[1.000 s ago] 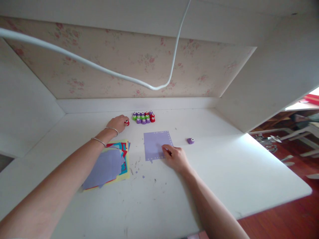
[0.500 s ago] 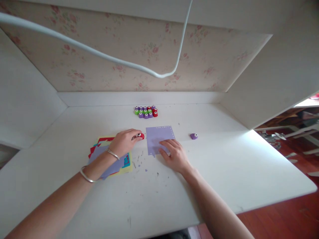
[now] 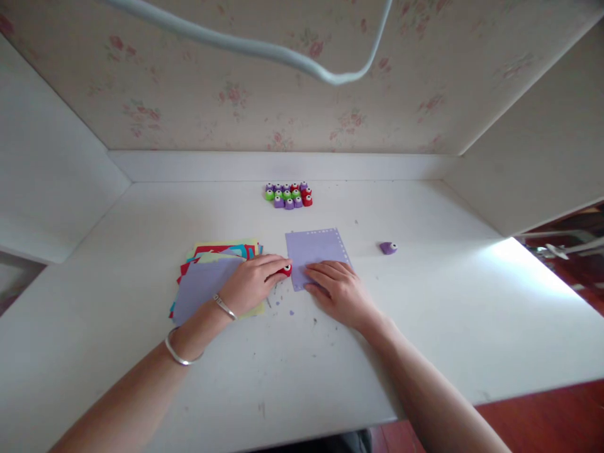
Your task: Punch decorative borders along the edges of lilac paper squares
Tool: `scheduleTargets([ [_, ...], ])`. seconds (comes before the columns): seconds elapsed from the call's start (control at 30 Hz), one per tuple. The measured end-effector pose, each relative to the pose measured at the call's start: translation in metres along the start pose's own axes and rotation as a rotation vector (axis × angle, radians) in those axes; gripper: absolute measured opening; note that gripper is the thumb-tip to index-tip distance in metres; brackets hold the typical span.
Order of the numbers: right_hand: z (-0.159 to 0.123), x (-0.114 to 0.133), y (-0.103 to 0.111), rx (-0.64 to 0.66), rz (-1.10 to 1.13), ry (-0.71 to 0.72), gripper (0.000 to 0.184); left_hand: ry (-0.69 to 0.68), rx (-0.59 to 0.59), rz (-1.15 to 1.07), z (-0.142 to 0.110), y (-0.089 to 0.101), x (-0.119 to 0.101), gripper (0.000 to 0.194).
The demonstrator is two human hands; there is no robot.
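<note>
My left hand (image 3: pixel 251 283) is closed around a small red craft punch (image 3: pixel 286 270) with a white knob. The punch is at the left edge of a purple sheet of paper (image 3: pixel 313 246); whether the edge is inside its slot I cannot tell. Small punched holes run along the sheet's top and right edges. Fingers stretched out, my right hand (image 3: pixel 338 293) lies flat on the lower right of the sheet and covers that corner. Beneath my left wrist is a stack of coloured paper (image 3: pixel 202 286), with a purple sheet on top.
Several purple, green and red punches (image 3: pixel 289 196) stand grouped at the back of the white table (image 3: pixel 453 302). A lone purple punch (image 3: pixel 388 248) lies to the right. Paper scraps (image 3: pixel 291 313) are scattered near the front. A white cable (image 3: pixel 264 50) hangs above.
My left hand has brought the red punch from just off the sheet to its left edge, lower down. My right hand still rests on the paper. The view has tilted downward.
</note>
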State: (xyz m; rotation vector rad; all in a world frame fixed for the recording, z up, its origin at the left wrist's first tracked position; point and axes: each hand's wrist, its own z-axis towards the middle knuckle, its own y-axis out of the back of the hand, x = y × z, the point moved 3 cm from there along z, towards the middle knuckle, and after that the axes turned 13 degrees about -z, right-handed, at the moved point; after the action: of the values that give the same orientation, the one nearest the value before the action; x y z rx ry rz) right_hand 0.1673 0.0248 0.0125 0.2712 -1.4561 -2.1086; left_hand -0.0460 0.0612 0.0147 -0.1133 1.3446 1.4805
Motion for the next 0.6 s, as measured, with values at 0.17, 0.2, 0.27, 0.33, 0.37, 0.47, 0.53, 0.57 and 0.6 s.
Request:
scheduleTargets([
  [0.17, -0.0008, -0.0033, -0.0026, 0.002, -0.006, 0.001, 0.026, 0.042, 0.015, -0.091, -0.0014, 0.002, 0.0033, 0.023],
  [0.2, -0.001, -0.0045, -0.0024, -0.007, -0.001, -0.006, 0.026, 0.056, 0.016, -0.111, -0.0008, 0.0024, 0.0033, 0.022],
  [0.27, -0.0016, -0.0061, -0.0012, -0.032, 0.001, -0.02, 0.026, 0.08, 0.019, -0.138, 0.0002, 0.0028, 0.0034, 0.02],
  [0.33, -0.0019, -0.006, 0.0004, -0.05, -0.004, -0.025, 0.026, 0.094, 0.023, -0.143, 0.0004, 0.0026, 0.0036, 0.02],
  [0.37, -0.0018, -0.0052, 0.0011, -0.056, -0.006, -0.023, 0.027, 0.096, 0.022, -0.139, 0.0002, 0.0024, 0.0039, 0.02],
  [0.47, -0.0004, -0.0009, 0.0019, -0.055, 0.005, -0.006, 0.026, 0.087, 0.009, -0.118, -0.0011, 0.0017, 0.005, 0.022],
  [0.53, 0.0009, 0.0021, 0.0015, -0.043, 0.014, 0.01, 0.026, 0.073, 0.007, -0.106, -0.0017, 0.0013, 0.005, 0.022],
  [0.57, 0.0015, 0.003, 0.0012, -0.039, 0.016, 0.014, 0.026, 0.069, 0.009, -0.103, -0.0018, 0.0011, 0.0048, 0.022],
  [0.6, 0.0019, 0.0035, 0.001, -0.036, 0.017, 0.014, 0.026, 0.069, 0.01, -0.103, -0.0019, 0.0011, 0.0047, 0.022],
])
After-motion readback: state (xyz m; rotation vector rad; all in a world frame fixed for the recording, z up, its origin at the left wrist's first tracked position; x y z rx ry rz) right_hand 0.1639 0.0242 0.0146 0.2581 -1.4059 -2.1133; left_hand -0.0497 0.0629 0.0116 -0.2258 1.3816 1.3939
